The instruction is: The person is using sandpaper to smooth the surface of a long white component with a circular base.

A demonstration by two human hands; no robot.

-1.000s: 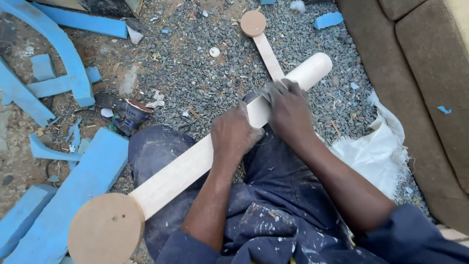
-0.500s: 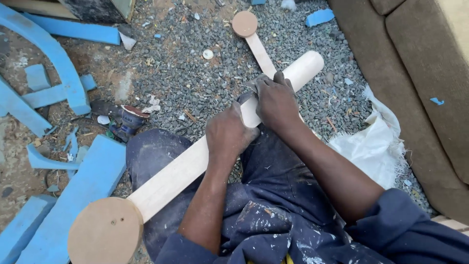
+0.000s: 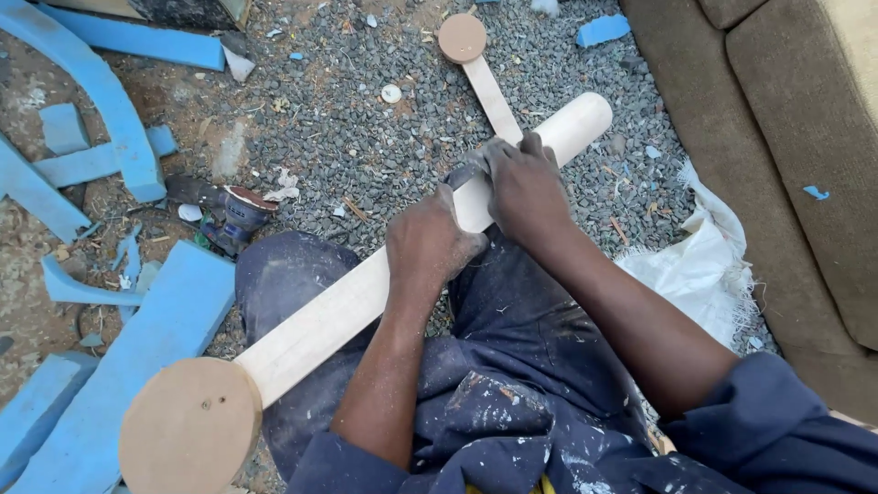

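Note:
A long pale wooden piece (image 3: 320, 316) lies across my lap, with a round brown disc (image 3: 190, 428) fixed on its near end and a rounded far end (image 3: 585, 119). My left hand (image 3: 430, 240) grips the piece near its middle. My right hand (image 3: 521, 183) presses a small grey sheet, seemingly sandpaper (image 3: 466, 172), around the wood further up. A second, thinner wooden piece with a round disc (image 3: 462, 38) lies on the gravel beyond my hands.
Blue-painted wooden parts (image 3: 110, 137) lie on the ground at left, with a small power sander (image 3: 240, 209) beside my knee. A brown sofa (image 3: 786, 137) stands at right, and a white sack (image 3: 704, 265) lies next to it. Grey gravel (image 3: 366, 119) covers the ground.
My right hand with the sandpaper has slid a little down the wood toward me. The left hand keeps its grip.

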